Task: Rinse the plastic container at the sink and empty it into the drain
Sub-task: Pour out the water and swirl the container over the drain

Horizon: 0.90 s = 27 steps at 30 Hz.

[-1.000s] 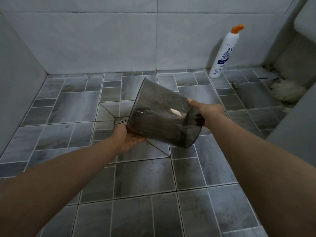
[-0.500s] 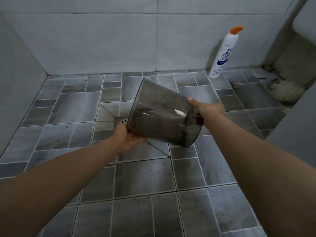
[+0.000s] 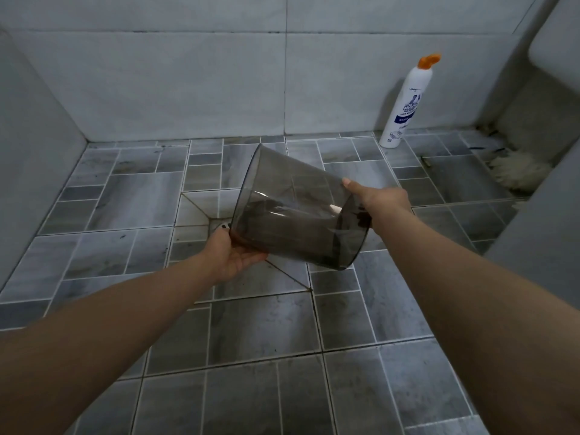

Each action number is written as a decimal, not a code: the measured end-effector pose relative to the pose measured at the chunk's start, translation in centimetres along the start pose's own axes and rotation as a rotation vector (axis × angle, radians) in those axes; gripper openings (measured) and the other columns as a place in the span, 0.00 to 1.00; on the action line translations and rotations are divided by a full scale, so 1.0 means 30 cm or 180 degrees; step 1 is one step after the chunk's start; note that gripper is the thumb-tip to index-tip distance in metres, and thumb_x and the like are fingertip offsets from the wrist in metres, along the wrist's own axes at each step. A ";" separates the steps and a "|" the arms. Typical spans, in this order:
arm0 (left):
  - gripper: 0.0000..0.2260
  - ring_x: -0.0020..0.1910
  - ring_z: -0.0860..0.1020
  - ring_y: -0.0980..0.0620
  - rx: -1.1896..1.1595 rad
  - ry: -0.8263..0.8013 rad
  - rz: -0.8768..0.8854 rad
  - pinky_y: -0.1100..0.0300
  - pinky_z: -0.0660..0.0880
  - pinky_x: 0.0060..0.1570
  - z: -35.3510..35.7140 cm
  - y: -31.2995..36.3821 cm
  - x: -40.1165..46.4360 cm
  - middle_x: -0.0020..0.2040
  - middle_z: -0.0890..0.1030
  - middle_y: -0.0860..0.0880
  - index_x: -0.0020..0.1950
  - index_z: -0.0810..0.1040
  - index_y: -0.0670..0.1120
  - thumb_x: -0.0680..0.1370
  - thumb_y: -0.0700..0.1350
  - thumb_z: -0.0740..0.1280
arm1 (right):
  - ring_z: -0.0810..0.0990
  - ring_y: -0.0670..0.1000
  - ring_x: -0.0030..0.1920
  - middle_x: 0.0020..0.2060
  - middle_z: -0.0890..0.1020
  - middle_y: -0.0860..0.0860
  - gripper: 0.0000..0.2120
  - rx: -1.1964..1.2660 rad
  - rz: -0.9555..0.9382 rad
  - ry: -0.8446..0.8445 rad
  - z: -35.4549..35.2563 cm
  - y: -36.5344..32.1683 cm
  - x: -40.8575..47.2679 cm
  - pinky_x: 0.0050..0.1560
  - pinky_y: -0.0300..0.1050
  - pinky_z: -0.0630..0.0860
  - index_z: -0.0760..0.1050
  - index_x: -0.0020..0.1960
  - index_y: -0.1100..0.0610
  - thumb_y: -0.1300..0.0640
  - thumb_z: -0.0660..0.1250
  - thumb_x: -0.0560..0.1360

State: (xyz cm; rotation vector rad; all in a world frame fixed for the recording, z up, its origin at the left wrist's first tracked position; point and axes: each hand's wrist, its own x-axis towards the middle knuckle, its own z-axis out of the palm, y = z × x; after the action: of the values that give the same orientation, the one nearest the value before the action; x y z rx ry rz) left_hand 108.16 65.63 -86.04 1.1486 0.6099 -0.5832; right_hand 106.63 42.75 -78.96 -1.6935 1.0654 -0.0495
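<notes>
Both hands grip the smoky translucent plastic container, left hand under its leftward-tipped mouth, right hand at the base, over the metal floor drain.

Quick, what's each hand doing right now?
Left hand: closed on one end of the smoky plastic container, from below.
Right hand: gripping its other end.
</notes>
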 end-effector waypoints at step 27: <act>0.16 0.46 0.77 0.39 -0.0191 -0.0161 0.0014 0.43 0.72 0.56 0.005 -0.009 0.012 0.49 0.77 0.37 0.62 0.70 0.40 0.82 0.46 0.48 | 0.82 0.57 0.49 0.46 0.81 0.56 0.23 -0.0153 -0.0380 0.0231 0.001 -0.032 -0.007 0.53 0.54 0.81 0.68 0.34 0.56 0.41 0.76 0.64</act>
State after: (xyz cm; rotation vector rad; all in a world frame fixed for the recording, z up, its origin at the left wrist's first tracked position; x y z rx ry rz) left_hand 108.24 65.37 -86.43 1.0756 0.5778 -0.5849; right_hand 107.12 42.93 -78.13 -1.8093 1.0249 -0.1643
